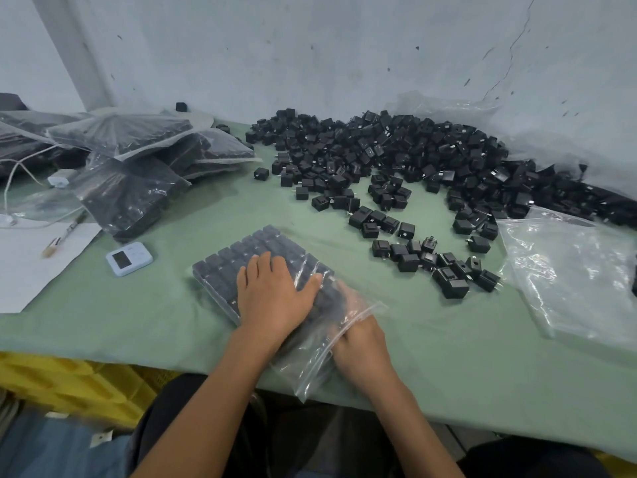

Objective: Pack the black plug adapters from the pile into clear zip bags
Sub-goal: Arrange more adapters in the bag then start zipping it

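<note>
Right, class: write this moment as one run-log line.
left hand: flat on bag | right hand: at bag mouth, grip unclear | pile: plenty unpacked

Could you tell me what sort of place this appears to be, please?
Probably a small packing workshop: a pile of loose black adapters on a green-covered table, filled zip bags stacked at left, and a bare, cracked wall behind.

A green-covered table (138, 322) stands against a marked, cracked pale wall (310, 46), carrying a small white timer (129, 259), a white sheet of paper (31, 267) with a brush (63, 235) on it, and a white cable (13, 174), with yellow crates (69, 384) below its near edge.
</note>
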### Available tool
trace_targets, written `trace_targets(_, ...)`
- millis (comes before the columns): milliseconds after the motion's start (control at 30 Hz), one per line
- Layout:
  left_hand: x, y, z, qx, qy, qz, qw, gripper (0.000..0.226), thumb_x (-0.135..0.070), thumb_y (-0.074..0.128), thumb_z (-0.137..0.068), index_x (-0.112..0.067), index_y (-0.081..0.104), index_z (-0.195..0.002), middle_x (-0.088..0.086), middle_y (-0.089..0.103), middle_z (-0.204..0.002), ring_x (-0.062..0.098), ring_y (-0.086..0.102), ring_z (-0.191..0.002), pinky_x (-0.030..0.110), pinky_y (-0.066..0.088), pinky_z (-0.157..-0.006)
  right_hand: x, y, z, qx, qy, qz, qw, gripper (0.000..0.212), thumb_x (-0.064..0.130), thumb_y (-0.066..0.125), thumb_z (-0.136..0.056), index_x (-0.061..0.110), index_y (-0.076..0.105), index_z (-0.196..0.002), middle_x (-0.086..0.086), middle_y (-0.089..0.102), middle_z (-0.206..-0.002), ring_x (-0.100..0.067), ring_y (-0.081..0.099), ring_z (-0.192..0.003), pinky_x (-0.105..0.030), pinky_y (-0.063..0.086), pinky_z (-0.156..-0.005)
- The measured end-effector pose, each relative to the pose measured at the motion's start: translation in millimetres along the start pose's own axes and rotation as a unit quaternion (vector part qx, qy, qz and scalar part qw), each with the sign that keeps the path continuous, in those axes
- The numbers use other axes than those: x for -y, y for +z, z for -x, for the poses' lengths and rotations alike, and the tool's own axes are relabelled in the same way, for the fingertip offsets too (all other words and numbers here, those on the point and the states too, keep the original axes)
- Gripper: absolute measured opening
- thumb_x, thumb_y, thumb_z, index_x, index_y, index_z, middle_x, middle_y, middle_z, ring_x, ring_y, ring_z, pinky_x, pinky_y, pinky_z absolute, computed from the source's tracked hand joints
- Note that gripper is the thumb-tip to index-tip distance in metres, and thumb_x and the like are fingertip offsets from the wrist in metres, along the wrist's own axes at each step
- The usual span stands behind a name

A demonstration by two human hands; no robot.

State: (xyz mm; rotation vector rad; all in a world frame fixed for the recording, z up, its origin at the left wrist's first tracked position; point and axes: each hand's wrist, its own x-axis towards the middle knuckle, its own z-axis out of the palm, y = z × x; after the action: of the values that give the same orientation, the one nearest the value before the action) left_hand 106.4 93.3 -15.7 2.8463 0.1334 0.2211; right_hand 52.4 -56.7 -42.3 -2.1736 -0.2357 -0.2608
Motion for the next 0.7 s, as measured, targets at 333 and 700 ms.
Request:
trace_targets(333,-2,15,-2,0.014,-0.003,0.038,0.999,0.111,-0.093,0.028,-0.076,-0.015,0.018,-0.155,0.010,0.015,-0.165,0.027,0.007,-0.153,0.048,0.004,-0.124,10,-23,24,0.108,0.014,0.043,0.993,0.051,0.018,0.052,-0.093,0.032,0.044,-0.141,0.007,0.063,-0.116,-0.013,0.057,-0.110,-0.027,0.046,-0.094)
trace_targets(700,-4,12,2,0.016,0.002,0.031,0.999,0.111,-0.092,0.024,-0.077,-0.014,0.017,-0.156,0.010,0.013,-0.166,0.026,0.006,-0.153,0.048,0.005,-0.124,-78,-139,-32,-0.089,0.216,0.284,0.930,0.038,0.034,0.062,-0.094,0.023,0.056,-0.130,-0.013,0.054,-0.124,-0.036,0.050,-0.112,-0.043,0.045,-0.091)
